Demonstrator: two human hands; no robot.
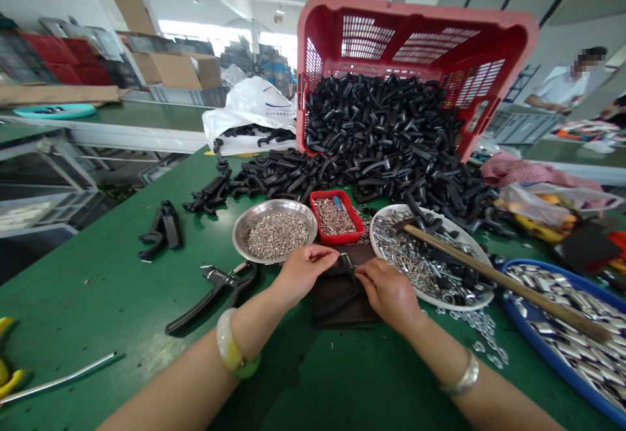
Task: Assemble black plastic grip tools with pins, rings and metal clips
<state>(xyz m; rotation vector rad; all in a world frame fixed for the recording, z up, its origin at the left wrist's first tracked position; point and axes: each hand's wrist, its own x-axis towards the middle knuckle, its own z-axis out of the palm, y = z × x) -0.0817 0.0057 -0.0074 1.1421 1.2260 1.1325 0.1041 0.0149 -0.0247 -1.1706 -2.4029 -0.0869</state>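
1. Black handle (337, 302) lies over a dark block (342, 319) on the green bench (293, 379), between the two hands, with a small metal piece (345, 260) at its upper end.
2. Left hand (306, 271) has thumb and fingertips pinched together just beside that metal piece; what sits between them is too small to tell.
3. Right hand (391, 291) also has thumb and fingertips pressed together, at the other side of the metal piece; any tiny part in them cannot be made out.
4. Steel bowl (237, 238) of small metal parts stands beyond the left hand, beside a red tray (353, 235) holding metal pins and a blue item.
5. White tray (443, 303) beyond the right hand carries mixed metal and black parts, and a wooden-handled hammer (469, 261) rests across it, reaching over a blue tray (548, 359) of shiny metal pieces.
6. Red basket (420, 10) lies tipped toward the hands at the back, black parts (381, 131) heaped inside and spilling onto the bench.
7. Another handle, with a spring (239, 267), lies near the left forearm; a metal rod (68, 377) lies farther left.
8. Person (562, 89) in white is at the far right, in the background.
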